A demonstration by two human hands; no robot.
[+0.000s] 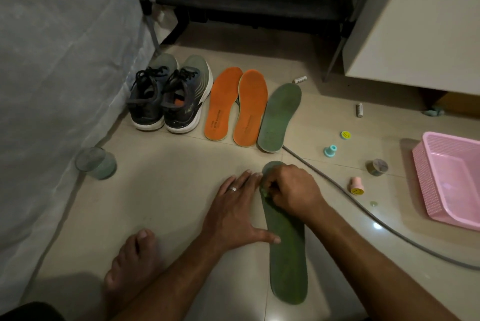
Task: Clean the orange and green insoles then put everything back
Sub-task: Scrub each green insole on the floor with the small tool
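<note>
- Floor [161, 190]: pale tile, carries everything here.
- Grey fabric-covered bulk [59, 60], far left of the hands, runs along the floor edge.
- Black metal rack [259, 1], well beyond the hands at the top.
- White cabinet [415, 24], up and to the right of the hands.
- Pink basket [446, 180], right of the right hand, well apart.
- Near green insole [288, 261]: flat on the floor, directly under both hands, toe end pointing away from the person.
- Pair of grey sneakers [168, 97], beyond the left hand, side by side, heels toward the person.
- Two orange insoles [237, 107], just right of the sneakers, side by side and touching, beyond the hands.
- Far green insole [280, 118], just right of the orange pair, beyond the right hand.
- Grey cable [363, 214], runs diagonally past the right hand, just beside it.
- Left hand [233, 209]: flat, fingers straight, thumb pressing on the near insole's left edge, fingertips at its toe end; ring on one finger.
- Right hand [293, 190]: fingers curled down on the toe end of the near insole; what they pinch, if anything, is hidden.
- Bare foot [132, 255], left of and nearer than the left hand.
- Glass [96, 163], left of the left hand, by the fabric.
- Small caps and batteries [359, 110], scattered right of the right hand.
</note>
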